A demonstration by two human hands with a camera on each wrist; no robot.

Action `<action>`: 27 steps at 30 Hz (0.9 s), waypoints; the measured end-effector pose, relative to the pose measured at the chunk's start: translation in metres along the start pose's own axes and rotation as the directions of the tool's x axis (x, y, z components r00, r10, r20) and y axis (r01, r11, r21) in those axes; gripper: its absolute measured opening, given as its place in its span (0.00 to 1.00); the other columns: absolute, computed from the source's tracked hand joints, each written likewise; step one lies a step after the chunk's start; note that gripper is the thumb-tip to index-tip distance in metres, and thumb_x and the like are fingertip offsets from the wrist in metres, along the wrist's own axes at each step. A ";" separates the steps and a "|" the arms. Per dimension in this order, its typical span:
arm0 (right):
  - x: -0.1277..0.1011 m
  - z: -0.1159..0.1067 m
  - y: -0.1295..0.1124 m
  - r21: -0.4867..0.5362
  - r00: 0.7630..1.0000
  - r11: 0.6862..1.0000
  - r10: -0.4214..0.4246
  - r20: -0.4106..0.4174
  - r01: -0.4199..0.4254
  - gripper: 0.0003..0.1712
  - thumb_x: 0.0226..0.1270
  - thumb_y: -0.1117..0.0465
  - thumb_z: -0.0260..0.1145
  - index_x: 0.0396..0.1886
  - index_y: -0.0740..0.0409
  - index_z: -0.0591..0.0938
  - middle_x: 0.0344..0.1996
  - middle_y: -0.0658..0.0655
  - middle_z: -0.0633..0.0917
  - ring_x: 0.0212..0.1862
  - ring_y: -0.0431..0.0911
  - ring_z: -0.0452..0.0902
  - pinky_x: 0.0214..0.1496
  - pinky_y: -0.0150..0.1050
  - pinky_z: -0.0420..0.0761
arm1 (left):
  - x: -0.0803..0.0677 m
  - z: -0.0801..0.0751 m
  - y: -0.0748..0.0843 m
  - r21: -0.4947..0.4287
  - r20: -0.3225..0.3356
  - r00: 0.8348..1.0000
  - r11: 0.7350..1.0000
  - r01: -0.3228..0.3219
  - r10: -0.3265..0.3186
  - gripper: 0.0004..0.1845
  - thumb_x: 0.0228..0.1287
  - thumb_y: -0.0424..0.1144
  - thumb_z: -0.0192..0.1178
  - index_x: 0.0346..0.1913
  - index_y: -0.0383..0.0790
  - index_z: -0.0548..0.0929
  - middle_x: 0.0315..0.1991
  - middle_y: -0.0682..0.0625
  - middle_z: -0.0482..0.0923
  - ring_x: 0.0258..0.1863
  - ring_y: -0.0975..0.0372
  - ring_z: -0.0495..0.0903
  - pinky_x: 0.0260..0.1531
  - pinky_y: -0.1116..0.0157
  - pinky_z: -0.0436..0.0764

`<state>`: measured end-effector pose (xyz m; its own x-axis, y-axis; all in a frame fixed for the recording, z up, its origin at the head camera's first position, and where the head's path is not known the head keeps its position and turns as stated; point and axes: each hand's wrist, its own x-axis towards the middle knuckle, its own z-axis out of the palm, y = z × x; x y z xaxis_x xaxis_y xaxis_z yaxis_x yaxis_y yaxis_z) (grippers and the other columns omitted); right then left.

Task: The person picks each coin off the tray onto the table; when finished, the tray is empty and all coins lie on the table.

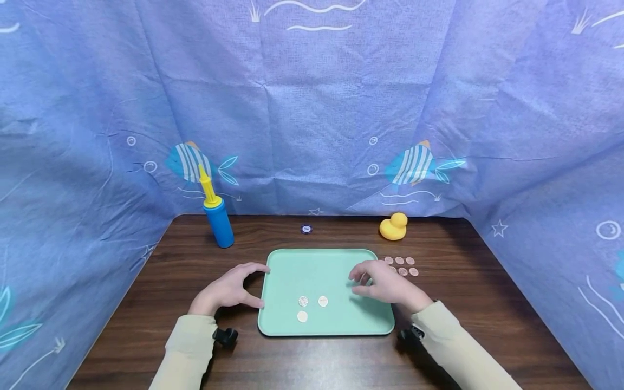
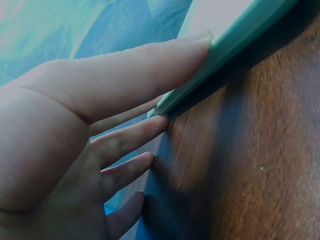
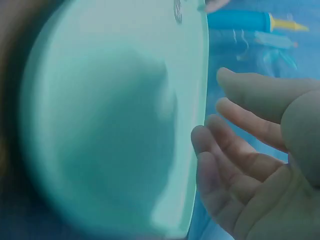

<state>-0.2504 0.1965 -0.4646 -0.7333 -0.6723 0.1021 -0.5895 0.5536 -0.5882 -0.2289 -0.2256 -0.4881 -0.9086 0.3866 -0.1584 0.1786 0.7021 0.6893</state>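
Tray (image 1: pixel 331 271): one, between both hands
White discs (image 1: pixel 303 301): three, on it
Pink discs (image 1: pixel 400 260): at least six, beside it
Left hand (image 1: pixel 229 290): spread, touching tray's edge
Right hand (image 1: pixel 382 281): thumb and fingers apart, above tray

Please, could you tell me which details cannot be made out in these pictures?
Head view: the right grip partly hides the pinkish discs beside the tray, so their full number is uncertain.
Head view: the marking on the blue chip is too small to read.
Right wrist view: the top edge cuts off a patterned disc.
Left wrist view: the top edge cuts off the tray.
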 end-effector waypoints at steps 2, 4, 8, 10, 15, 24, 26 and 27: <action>0.007 0.006 -0.005 -0.023 0.999 0.999 -0.025 0.027 0.026 0.13 0.64 0.63 0.77 0.46 0.63 0.88 0.40 0.56 0.89 0.37 0.41 0.85 0.42 0.39 0.87 | 0.001 0.000 0.000 -0.001 0.000 1.000 1.000 0.001 -0.001 0.44 0.52 0.50 0.83 0.72 0.47 0.77 0.75 0.42 0.69 0.76 0.43 0.64 0.72 0.37 0.67; 0.013 0.013 -0.009 -0.057 0.997 0.996 -0.063 0.040 0.065 0.13 0.63 0.63 0.78 0.46 0.62 0.89 0.40 0.55 0.90 0.37 0.42 0.86 0.42 0.39 0.87 | 0.001 -0.001 0.001 -0.002 0.001 1.000 1.000 -0.005 0.005 0.44 0.52 0.50 0.83 0.72 0.46 0.77 0.75 0.42 0.69 0.76 0.43 0.64 0.72 0.37 0.67; 0.022 0.023 -0.018 -0.086 0.994 0.993 -0.075 0.083 0.082 0.14 0.62 0.62 0.79 0.46 0.61 0.89 0.41 0.55 0.90 0.38 0.43 0.85 0.45 0.37 0.85 | 0.001 -0.001 0.001 0.000 0.004 1.000 1.000 -0.015 0.015 0.44 0.52 0.49 0.83 0.72 0.45 0.77 0.75 0.41 0.69 0.76 0.42 0.64 0.71 0.37 0.67; 0.026 0.028 -0.022 -0.091 0.992 0.993 -0.068 0.108 0.078 0.15 0.62 0.63 0.79 0.47 0.61 0.89 0.42 0.54 0.90 0.39 0.44 0.85 0.46 0.37 0.85 | 0.000 0.000 0.001 -0.004 0.005 1.000 1.000 -0.009 0.009 0.44 0.52 0.49 0.83 0.72 0.45 0.77 0.75 0.42 0.69 0.76 0.42 0.64 0.72 0.37 0.67; 0.031 0.033 -0.031 -0.094 0.987 0.992 -0.064 0.149 0.078 0.18 0.61 0.63 0.80 0.50 0.61 0.88 0.43 0.55 0.89 0.41 0.45 0.85 0.47 0.35 0.84 | 0.000 0.001 0.000 0.003 0.002 1.000 1.000 -0.007 0.007 0.44 0.51 0.50 0.84 0.72 0.46 0.77 0.75 0.42 0.70 0.76 0.43 0.65 0.71 0.37 0.67; 0.039 0.042 -0.038 -0.126 0.984 0.991 -0.025 0.175 0.047 0.17 0.61 0.63 0.80 0.50 0.58 0.89 0.42 0.52 0.88 0.41 0.42 0.81 0.47 0.34 0.82 | -0.002 0.001 0.003 -0.010 -0.007 1.000 1.000 0.004 -0.004 0.45 0.51 0.50 0.84 0.72 0.46 0.77 0.75 0.43 0.70 0.76 0.43 0.65 0.72 0.37 0.67; 0.039 0.045 -0.039 -0.131 0.983 0.990 -0.027 0.180 0.051 0.17 0.61 0.63 0.81 0.49 0.58 0.89 0.41 0.51 0.87 0.40 0.41 0.80 0.46 0.34 0.82 | -0.003 0.002 0.003 -0.013 -0.004 1.000 1.000 0.008 -0.008 0.45 0.51 0.50 0.84 0.72 0.46 0.77 0.75 0.43 0.70 0.76 0.43 0.65 0.72 0.37 0.67; 0.039 0.046 -0.039 -0.133 0.983 0.990 -0.030 0.182 0.055 0.17 0.60 0.63 0.81 0.49 0.58 0.89 0.41 0.51 0.87 0.40 0.40 0.80 0.46 0.33 0.81 | -0.004 0.002 0.003 -0.014 -0.004 1.000 1.000 0.011 -0.011 0.45 0.51 0.50 0.84 0.72 0.46 0.77 0.75 0.43 0.70 0.76 0.43 0.65 0.72 0.37 0.67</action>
<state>-0.2403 0.1261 -0.4747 -0.6413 -0.7668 -0.0276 -0.6689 0.5763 -0.4695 -0.2241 -0.2238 -0.4871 -0.9118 0.3768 -0.1631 0.1635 0.6976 0.6976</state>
